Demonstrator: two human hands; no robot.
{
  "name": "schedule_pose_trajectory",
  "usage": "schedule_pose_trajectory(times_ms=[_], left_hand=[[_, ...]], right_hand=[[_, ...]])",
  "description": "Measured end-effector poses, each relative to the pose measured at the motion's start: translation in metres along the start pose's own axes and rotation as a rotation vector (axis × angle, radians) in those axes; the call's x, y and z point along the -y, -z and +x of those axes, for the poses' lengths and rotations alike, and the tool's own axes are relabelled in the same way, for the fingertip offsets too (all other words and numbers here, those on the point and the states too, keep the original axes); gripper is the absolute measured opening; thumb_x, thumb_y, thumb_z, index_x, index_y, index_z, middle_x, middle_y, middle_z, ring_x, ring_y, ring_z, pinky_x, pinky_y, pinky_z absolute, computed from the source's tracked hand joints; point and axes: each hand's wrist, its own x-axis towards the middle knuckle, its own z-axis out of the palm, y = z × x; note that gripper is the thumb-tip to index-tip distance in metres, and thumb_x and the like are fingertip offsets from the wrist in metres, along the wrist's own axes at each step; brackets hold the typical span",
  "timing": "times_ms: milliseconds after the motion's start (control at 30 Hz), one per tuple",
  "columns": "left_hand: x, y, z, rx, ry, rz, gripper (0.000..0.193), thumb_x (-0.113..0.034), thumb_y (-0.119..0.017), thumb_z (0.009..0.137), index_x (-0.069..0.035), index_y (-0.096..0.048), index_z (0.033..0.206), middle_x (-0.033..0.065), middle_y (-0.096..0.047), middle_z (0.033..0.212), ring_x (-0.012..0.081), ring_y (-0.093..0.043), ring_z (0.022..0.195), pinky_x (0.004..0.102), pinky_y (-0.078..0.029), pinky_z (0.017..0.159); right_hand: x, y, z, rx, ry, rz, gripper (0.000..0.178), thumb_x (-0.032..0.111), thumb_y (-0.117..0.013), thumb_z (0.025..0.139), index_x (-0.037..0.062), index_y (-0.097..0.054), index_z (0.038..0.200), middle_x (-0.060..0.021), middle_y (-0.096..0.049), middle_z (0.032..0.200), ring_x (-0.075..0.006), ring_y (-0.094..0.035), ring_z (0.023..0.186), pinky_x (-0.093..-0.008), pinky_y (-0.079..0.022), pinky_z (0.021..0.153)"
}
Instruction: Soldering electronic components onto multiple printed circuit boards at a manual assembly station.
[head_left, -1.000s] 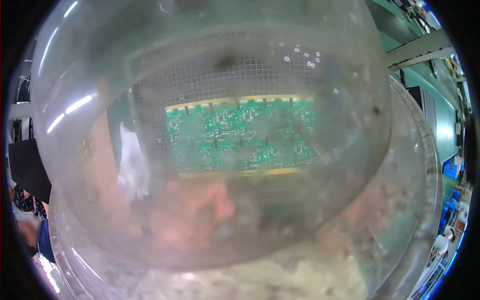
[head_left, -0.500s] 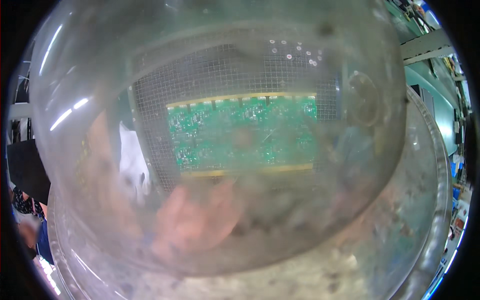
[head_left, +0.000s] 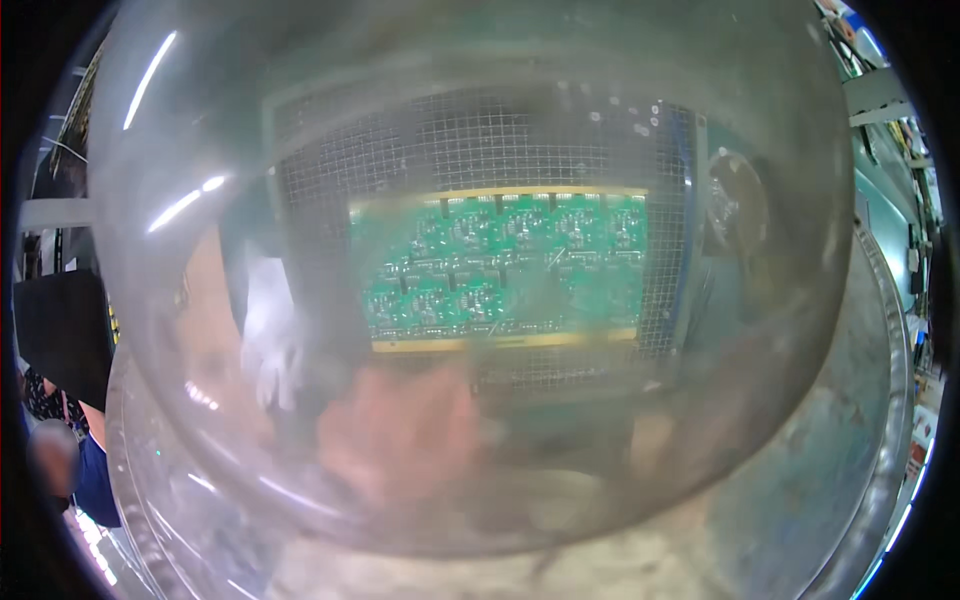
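Note:
A green circuit board panel (head_left: 475, 270) with rows of small parts and yellow strips along its long edges lies on a wire mesh (head_left: 460, 130). I see it through a large clear, curved lens (head_left: 600, 470), which blurs much of the scene. Just below the panel's lower left is a pinkish smear (head_left: 400, 430), possibly a hand or a reflection. Farther left, a white glove-like shape (head_left: 272, 330) shows beside a skin-coloured streak (head_left: 208, 290). A brownish blur (head_left: 690, 420) sits at the lower right. My hands' fingers cannot be made out, nor whether they hold anything.
A rounded metallic rim (head_left: 890, 330) curves around the lens. On the left edge are a black panel (head_left: 62, 335) and part of a person in dark clothing (head_left: 95, 480). A pale beam (head_left: 878, 95) and a green work surface (head_left: 880, 190) stand at the right.
The lens, panel and mesh appear a little farther right in the picture. Small light spots on the lens have shifted, and the white shape is blurrier. No change of grip can be made out.

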Motion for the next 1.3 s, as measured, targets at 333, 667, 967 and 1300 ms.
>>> schedule_pose_trajectory(times_ms=[333,667,967,1300], left_hand=[[0.012,0.009,-0.001,0.100,0.067,-0.101,0.013,-0.006,-0.066,0.069,-0.008,-0.064,0.081,0.0033,-0.057,0.069,0.0203,-0.049,0.054,0.0312,-0.039,0.048],[0.016,0.009,0.004,0.068,-0.031,0.009,0.019,-0.004,-0.065,0.067,-0.006,-0.065,0.085,0.0055,-0.060,0.072,0.0237,-0.053,0.055,0.0336,-0.042,0.048],[0.026,0.003,-0.015,-0.084,0.124,-0.230,0.035,0.002,-0.072,0.061,-0.003,-0.067,0.095,0.0059,-0.057,0.068,0.0149,-0.052,0.053,0.0253,-0.037,0.043],[0.032,0.016,-0.005,0.222,0.159,-0.345,0.027,0.000,-0.068,0.066,0.000,-0.066,0.093,0.0077,-0.055,0.058,0.0168,-0.056,0.048,0.0290,-0.041,0.040]], right_hand=[[0.022,-0.006,-0.002,0.021,0.050,0.122,0.013,0.003,-0.051,0.090,-0.0030,-0.053,0.101,-0.0076,-0.053,0.069,-0.0078,-0.045,0.048,-0.0186,-0.035,0.045],[0.050,-0.011,-0.013,0.521,-0.002,0.204,0.023,0.018,-0.064,0.085,0.0029,-0.048,0.093,-0.0085,-0.060,0.080,-0.0094,-0.054,0.066,-0.0225,-0.045,0.062],[0.083,-0.025,-0.012,0.570,0.030,-0.019,0.027,0.025,-0.053,0.090,0.0016,-0.054,0.104,-0.0113,-0.063,0.082,-0.0132,-0.058,0.069,-0.0201,-0.046,0.057],[0.102,-0.028,-0.012,0.565,-0.210,-0.066,0.031,0.024,-0.054,0.090,-0.0005,-0.050,0.108,-0.0156,-0.062,0.077,-0.0163,-0.058,0.064,-0.0229,-0.046,0.055]])
